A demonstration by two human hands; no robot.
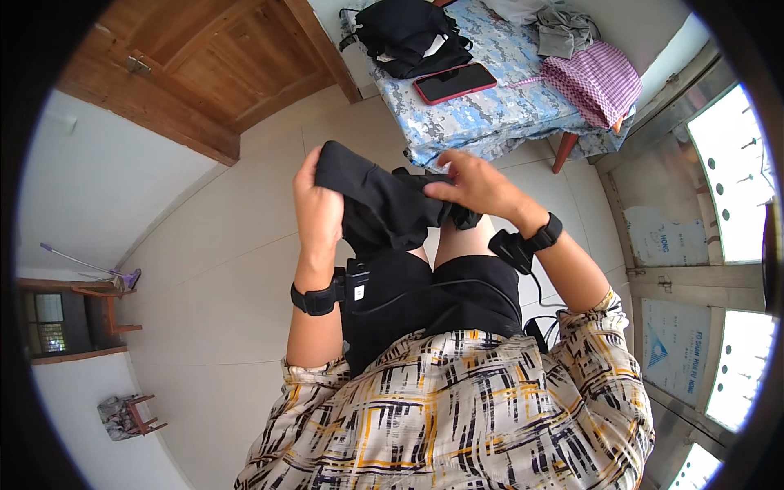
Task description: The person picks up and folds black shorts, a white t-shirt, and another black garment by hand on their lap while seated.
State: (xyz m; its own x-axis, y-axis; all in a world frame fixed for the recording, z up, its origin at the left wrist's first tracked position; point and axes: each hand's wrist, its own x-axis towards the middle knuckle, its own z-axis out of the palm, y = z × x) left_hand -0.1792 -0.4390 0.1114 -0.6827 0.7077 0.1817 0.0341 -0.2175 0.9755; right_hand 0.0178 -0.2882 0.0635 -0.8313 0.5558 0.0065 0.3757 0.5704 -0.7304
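Note:
A black cloth garment is bunched above my lap, its exact kind not clear. My left hand grips one end of it, with the fingers behind a smooth folded edge. At the other end is my right hand, slightly blurred, its thumb against the cloth and its fingers spread and curled; whether it pinches the cloth I cannot tell. Both wrists carry black straps with small black devices. On the table beyond lie a smartphone in a red case and a pile of black cloth.
A table with a blue-grey patterned cover stands just ahead. It also holds a pink checked cloth and grey fabric. A wooden door is at the upper left, metal-framed glass doors on the right. Black cables run beside my right hip.

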